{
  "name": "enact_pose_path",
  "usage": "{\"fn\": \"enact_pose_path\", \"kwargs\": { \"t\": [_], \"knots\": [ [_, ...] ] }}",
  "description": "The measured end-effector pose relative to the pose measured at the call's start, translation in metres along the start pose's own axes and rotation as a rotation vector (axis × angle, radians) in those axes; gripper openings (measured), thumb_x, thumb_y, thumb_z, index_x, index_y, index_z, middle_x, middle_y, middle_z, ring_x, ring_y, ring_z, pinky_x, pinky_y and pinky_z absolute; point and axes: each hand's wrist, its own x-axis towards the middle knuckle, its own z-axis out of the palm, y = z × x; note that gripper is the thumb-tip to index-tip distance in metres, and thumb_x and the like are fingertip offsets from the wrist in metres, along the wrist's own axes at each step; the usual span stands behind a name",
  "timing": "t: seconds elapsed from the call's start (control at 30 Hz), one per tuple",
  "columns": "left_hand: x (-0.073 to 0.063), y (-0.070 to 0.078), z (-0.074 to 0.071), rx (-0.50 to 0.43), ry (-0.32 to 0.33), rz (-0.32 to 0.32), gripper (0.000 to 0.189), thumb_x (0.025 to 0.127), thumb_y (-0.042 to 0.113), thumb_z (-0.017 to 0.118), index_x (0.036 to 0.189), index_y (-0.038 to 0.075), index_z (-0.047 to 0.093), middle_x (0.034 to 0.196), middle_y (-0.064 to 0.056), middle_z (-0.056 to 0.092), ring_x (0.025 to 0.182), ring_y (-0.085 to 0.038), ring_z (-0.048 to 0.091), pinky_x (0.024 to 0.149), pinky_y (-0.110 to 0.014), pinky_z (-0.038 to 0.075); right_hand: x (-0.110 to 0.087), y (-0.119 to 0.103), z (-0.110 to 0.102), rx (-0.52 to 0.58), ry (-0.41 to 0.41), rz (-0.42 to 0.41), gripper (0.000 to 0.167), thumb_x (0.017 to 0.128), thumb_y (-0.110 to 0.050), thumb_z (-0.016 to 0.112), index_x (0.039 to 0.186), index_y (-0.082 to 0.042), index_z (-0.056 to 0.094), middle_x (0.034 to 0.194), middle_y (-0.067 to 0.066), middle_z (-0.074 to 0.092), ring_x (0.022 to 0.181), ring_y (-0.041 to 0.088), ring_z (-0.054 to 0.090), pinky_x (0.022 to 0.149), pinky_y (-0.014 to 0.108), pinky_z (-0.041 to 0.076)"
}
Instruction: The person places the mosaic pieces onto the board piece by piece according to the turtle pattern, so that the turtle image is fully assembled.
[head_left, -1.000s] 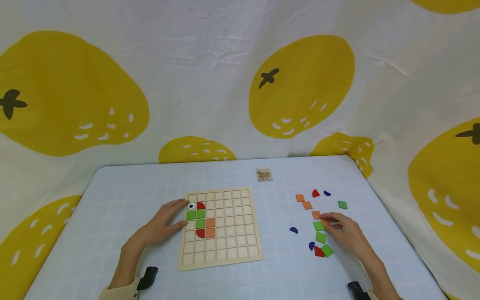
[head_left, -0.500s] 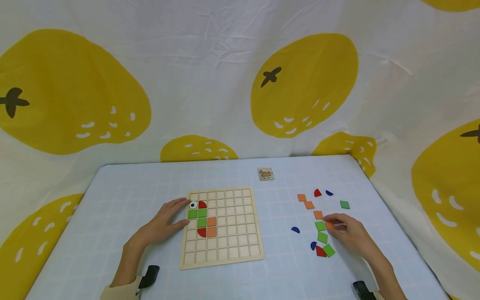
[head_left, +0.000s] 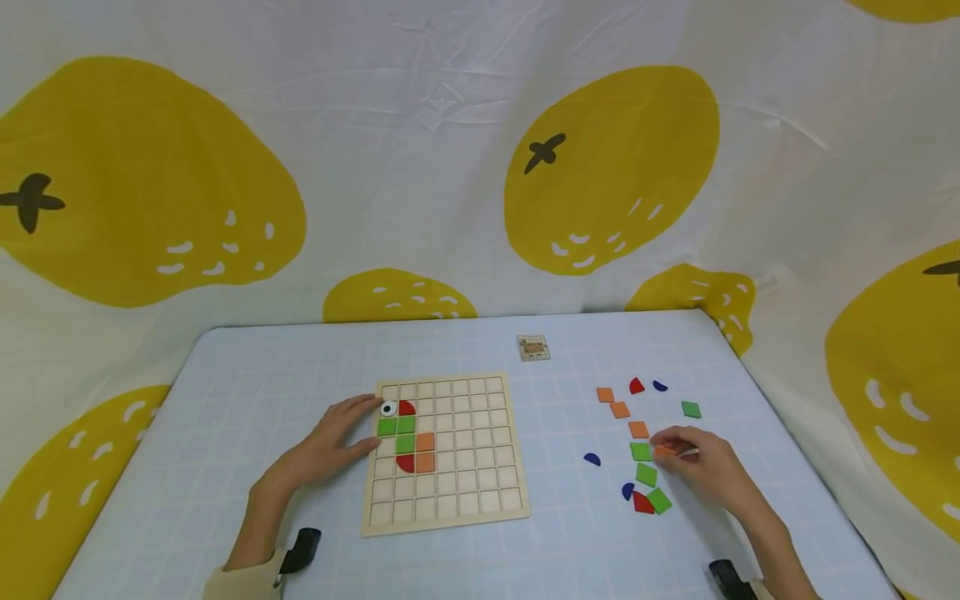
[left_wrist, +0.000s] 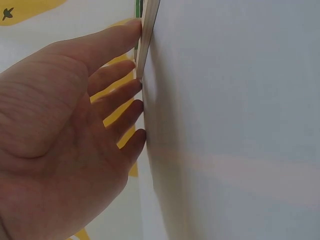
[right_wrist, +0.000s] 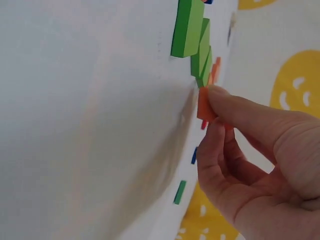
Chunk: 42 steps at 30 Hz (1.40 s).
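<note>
In the head view my left hand [head_left: 327,442] touches the left edge of a square wooden grid board [head_left: 467,481], thumb and fingers apart and fairly straight. The left wrist view shows the thumb [left_wrist: 117,42] against the board's rim. Set in the grid are a round eye tile [head_left: 388,409], several green squares [head_left: 406,444], two red rounded pieces [head_left: 406,462] and two orange squares [head_left: 425,442]. At the right, my right hand [head_left: 697,462] pinches an orange square tile [right_wrist: 204,106] between thumb and fingers, beside the loose green tiles [head_left: 647,475].
Around the right hand lie loose orange tiles [head_left: 620,410], red pieces [head_left: 643,502], dark blue half-rounds [head_left: 592,459] and a lone green tile [head_left: 691,409]. A small picture card [head_left: 533,347] lies beyond the board. Behind the table [head_left: 247,367] hangs a lemon-print cloth [head_left: 405,167].
My right hand has drawn the pinched orange tile slightly right, away from the other orange tiles. The left hand stays at the board's edge. The head view has shifted a little.
</note>
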Motion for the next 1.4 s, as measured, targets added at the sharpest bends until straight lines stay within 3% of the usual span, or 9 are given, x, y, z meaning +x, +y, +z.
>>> {"fn": "enact_pose_path", "kwargs": {
  "t": [0.13,0.4,0.7,0.9,1.13,1.4],
  "knots": [
    [0.0,0.0,0.0,-0.002,-0.003,-0.004,0.064,0.099,0.029,0.072,0.152,0.005,0.047,0.157,-0.023,0.041,0.145,-0.047,0.032,0.113,-0.068,0.031,0.003,-0.005,-0.001,0.011,0.008,-0.022,0.023,0.093,-0.016,0.078,0.114,-0.006,0.074,0.102,0.002,0.072,0.094,0.023,0.066,0.074,0.014,0.052],
    [0.001,0.0,0.001,-0.011,-0.016,-0.005,0.065,0.099,0.03,0.071,0.153,0.005,0.046,0.157,-0.023,0.04,0.144,-0.047,0.031,0.113,-0.068,0.03,0.013,-0.023,0.005,0.109,0.042,-0.047,0.025,0.096,-0.028,0.076,0.113,-0.01,0.075,0.105,0.003,0.073,0.098,0.025,0.069,0.077,0.016,0.054],
    [0.002,0.002,0.0,-0.016,-0.023,-0.004,0.064,0.099,0.027,0.071,0.153,0.005,0.046,0.157,-0.023,0.039,0.145,-0.047,0.031,0.113,-0.068,0.03,0.027,-0.043,0.023,0.162,0.057,-0.099,0.019,0.095,-0.016,0.076,0.113,-0.009,0.075,0.106,0.005,0.073,0.092,0.022,0.068,0.077,0.016,0.054],
    [0.002,0.0,0.0,-0.009,-0.028,-0.008,0.063,0.1,0.027,0.07,0.153,0.006,0.046,0.157,-0.022,0.039,0.145,-0.047,0.031,0.114,-0.067,0.03,0.036,-0.059,0.038,0.202,0.057,-0.118,0.018,0.095,-0.018,0.077,0.111,-0.009,0.075,0.103,0.003,0.074,0.091,0.021,0.069,0.079,0.017,0.055],
    [0.002,-0.002,0.0,-0.012,-0.028,-0.015,0.064,0.1,0.029,0.07,0.154,0.008,0.045,0.158,-0.022,0.038,0.145,-0.046,0.031,0.114,-0.067,0.03,0.045,-0.082,0.055,0.24,0.028,-0.115,0.016,0.093,-0.018,0.079,0.107,-0.011,0.075,0.101,0.001,0.073,0.089,0.018,0.07,0.08,0.02,0.056],
    [0.001,-0.002,-0.001,-0.011,-0.024,-0.012,0.063,0.1,0.027,0.071,0.154,0.007,0.045,0.158,-0.022,0.038,0.145,-0.046,0.031,0.114,-0.067,0.03,0.055,-0.107,0.074,0.302,-0.018,-0.175,0.013,0.093,-0.014,0.079,0.105,-0.01,0.075,0.098,0.001,0.072,0.085,0.016,0.066,0.077,0.025,0.057]
  ]
}}
